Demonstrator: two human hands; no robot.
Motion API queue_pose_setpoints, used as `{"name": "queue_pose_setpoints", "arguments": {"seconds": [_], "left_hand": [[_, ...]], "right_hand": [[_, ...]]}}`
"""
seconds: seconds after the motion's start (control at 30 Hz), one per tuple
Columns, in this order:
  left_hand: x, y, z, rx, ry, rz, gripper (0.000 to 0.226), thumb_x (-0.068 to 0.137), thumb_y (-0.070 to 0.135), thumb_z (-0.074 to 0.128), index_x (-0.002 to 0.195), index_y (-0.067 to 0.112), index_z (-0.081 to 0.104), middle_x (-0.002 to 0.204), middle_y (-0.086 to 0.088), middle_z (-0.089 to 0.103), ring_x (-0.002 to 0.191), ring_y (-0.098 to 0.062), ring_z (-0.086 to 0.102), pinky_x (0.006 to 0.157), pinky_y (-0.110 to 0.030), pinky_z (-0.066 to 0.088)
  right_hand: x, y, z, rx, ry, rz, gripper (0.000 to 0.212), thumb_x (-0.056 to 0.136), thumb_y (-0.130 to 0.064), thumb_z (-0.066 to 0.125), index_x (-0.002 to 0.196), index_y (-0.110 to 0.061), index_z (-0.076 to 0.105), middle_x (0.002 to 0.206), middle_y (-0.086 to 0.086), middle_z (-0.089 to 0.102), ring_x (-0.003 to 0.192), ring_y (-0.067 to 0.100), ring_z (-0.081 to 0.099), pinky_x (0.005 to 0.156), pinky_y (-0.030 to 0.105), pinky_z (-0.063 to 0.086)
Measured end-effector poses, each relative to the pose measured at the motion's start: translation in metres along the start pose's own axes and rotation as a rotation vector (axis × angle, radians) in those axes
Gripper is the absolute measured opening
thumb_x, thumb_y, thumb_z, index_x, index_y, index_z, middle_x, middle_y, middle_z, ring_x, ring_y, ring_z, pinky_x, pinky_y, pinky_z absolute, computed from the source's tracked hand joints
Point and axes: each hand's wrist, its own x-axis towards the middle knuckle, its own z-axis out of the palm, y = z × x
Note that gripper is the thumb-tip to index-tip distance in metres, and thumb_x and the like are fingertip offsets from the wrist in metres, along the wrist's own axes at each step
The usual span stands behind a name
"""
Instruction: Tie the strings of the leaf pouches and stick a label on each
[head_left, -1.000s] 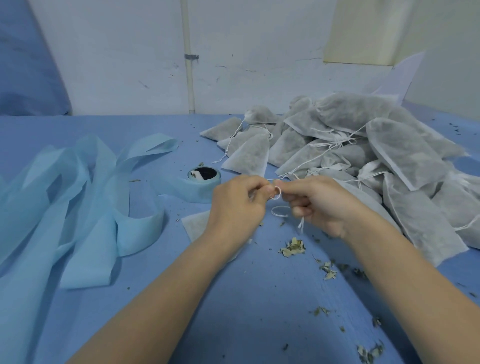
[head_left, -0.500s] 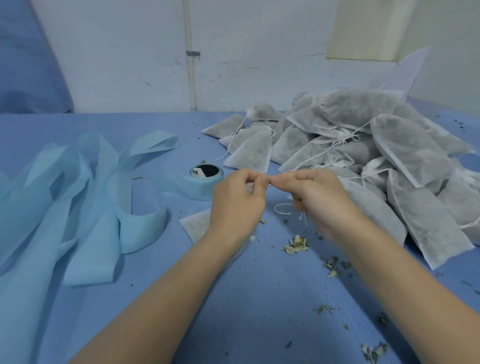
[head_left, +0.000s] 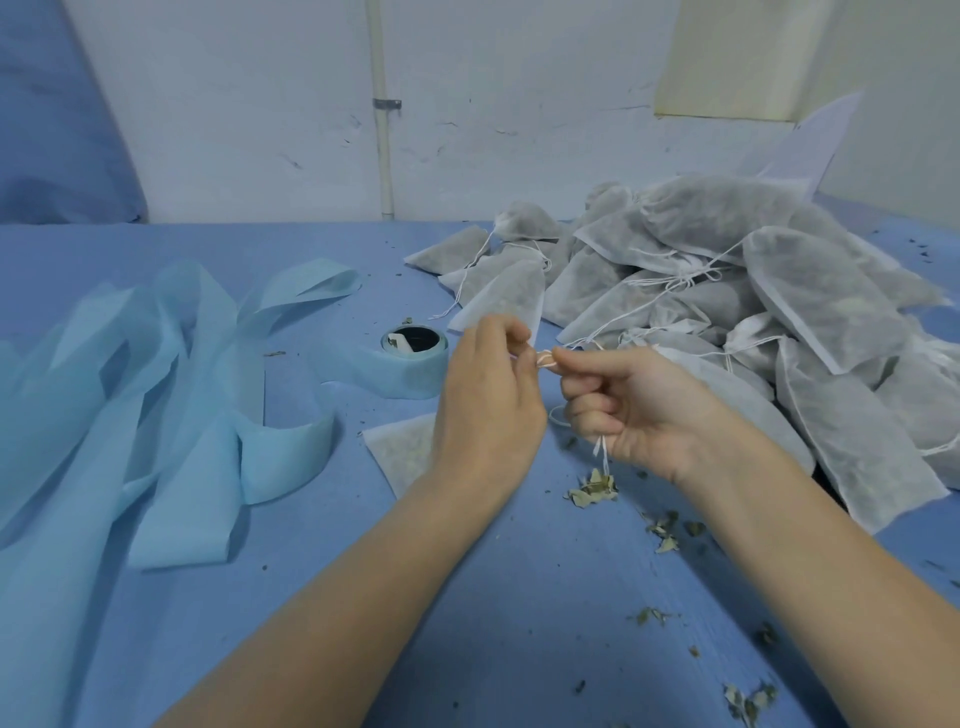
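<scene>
My left hand and my right hand meet above the blue table, both pinching the white drawstring of one leaf pouch. A small loop of string shows between the fingertips, and two loose ends hang below my right fist. The pouch lies flat under my left hand, with only its left corner showing. A heap of grey-white leaf pouches with white strings lies to the right.
A roll of light blue label tape stands behind my left hand, and its long unrolled strips sprawl over the left of the table. Dry leaf crumbs are scattered on the blue cloth near me. A white wall stands behind.
The string loop between my fingers closed up, then a small one shows again. My right hand has turned with its fingers curled tighter. Both hands rose slightly in view.
</scene>
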Motion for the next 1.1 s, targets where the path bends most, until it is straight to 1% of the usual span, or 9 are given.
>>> {"name": "queue_pose_setpoints", "arguments": {"seconds": [0.2, 0.33, 0.47, 0.63, 0.73, 0.83, 0.97, 1.03, 1.1], "left_hand": [[-0.007, 0.008, -0.005, 0.021, 0.162, 0.111, 0.018, 0.078, 0.012, 0.056, 0.086, 0.009, 0.073, 0.084, 0.000, 0.070, 0.084, -0.019, 0.062, 0.076, -0.013, 0.038], [-0.004, 0.009, -0.004, -0.024, 0.184, 0.039, 0.007, 0.080, 0.017, 0.071, 0.084, 0.013, 0.076, 0.083, 0.003, 0.072, 0.086, -0.016, 0.064, 0.077, -0.017, 0.041], [0.000, 0.007, -0.007, 0.046, 0.155, 0.075, 0.004, 0.079, 0.014, 0.073, 0.081, 0.011, 0.075, 0.083, 0.003, 0.072, 0.088, -0.016, 0.061, 0.077, -0.005, 0.033], [0.000, 0.001, -0.006, 0.367, 0.178, 0.370, 0.008, 0.077, 0.003, 0.070, 0.070, -0.001, 0.068, 0.075, -0.008, 0.069, 0.089, -0.035, 0.060, 0.080, -0.026, 0.037], [0.001, 0.002, -0.005, 0.314, 0.163, 0.252, 0.007, 0.079, 0.008, 0.071, 0.074, 0.004, 0.069, 0.095, -0.009, 0.063, 0.102, -0.036, 0.049, 0.085, -0.018, 0.029], [0.004, 0.001, -0.005, 0.182, 0.086, 0.033, 0.006, 0.084, 0.021, 0.068, 0.081, 0.017, 0.071, 0.108, 0.006, 0.046, 0.117, -0.018, 0.030, 0.093, -0.011, 0.015], [0.008, 0.004, -0.004, -0.032, -0.038, -0.172, 0.010, 0.087, 0.027, 0.061, 0.078, 0.032, 0.064, 0.106, 0.019, 0.046, 0.121, -0.008, 0.026, 0.107, -0.032, 0.020], [0.008, 0.008, -0.005, -0.082, -0.059, -0.175, 0.018, 0.089, 0.026, 0.059, 0.074, 0.035, 0.057, 0.099, 0.022, 0.048, 0.117, -0.005, 0.028, 0.106, -0.037, 0.023], [0.008, 0.011, -0.005, -0.095, -0.040, -0.158, 0.018, 0.089, 0.024, 0.059, 0.074, 0.034, 0.057, 0.094, 0.022, 0.048, 0.113, -0.006, 0.031, 0.105, -0.038, 0.025]], "right_hand": [[0.002, -0.001, -0.003, 0.047, 0.063, -0.020, 0.012, 0.090, -0.011, 0.054, 0.081, -0.005, 0.059, 0.050, -0.007, 0.027, 0.038, 0.003, 0.015, 0.032, 0.012, 0.012], [0.000, -0.002, -0.002, 0.010, 0.092, -0.084, 0.014, 0.091, -0.009, 0.055, 0.079, -0.004, 0.061, 0.051, -0.006, 0.028, 0.040, 0.003, 0.015, 0.033, 0.013, 0.013], [-0.001, 0.000, -0.002, -0.192, 0.202, -0.205, 0.010, 0.086, -0.008, 0.065, 0.081, -0.002, 0.069, 0.051, -0.006, 0.032, 0.043, 0.007, 0.019, 0.032, 0.013, 0.024], [-0.002, 0.001, -0.005, -0.441, 0.263, -0.342, 0.008, 0.081, -0.012, 0.073, 0.074, -0.008, 0.074, 0.047, -0.012, 0.047, 0.040, 0.001, 0.041, 0.039, 0.012, 0.031], [-0.004, 0.000, -0.008, -0.498, 0.213, -0.370, 0.011, 0.081, -0.020, 0.075, 0.075, -0.011, 0.076, 0.055, -0.007, 0.048, 0.048, 0.002, 0.043, 0.051, 0.015, 0.043], [-0.004, 0.000, -0.011, -0.446, 0.161, -0.378, 0.016, 0.080, -0.022, 0.075, 0.082, -0.006, 0.076, 0.060, -0.006, 0.057, 0.057, 0.003, 0.051, 0.067, 0.020, 0.056], [-0.002, 0.003, -0.007, -0.396, 0.102, -0.408, 0.013, 0.085, -0.022, 0.069, 0.084, -0.009, 0.072, 0.086, 0.001, 0.071, 0.084, 0.008, 0.066, 0.090, 0.031, 0.056], [-0.001, 0.008, -0.002, -0.395, 0.102, -0.451, 0.012, 0.091, -0.021, 0.063, 0.088, -0.009, 0.067, 0.100, 0.018, 0.070, 0.100, 0.023, 0.067, 0.099, 0.039, 0.050], [0.002, 0.012, 0.005, -0.318, 0.058, -0.503, 0.010, 0.095, -0.016, 0.055, 0.088, -0.010, 0.060, 0.098, 0.026, 0.069, 0.098, 0.031, 0.067, 0.098, 0.040, 0.051]]}}
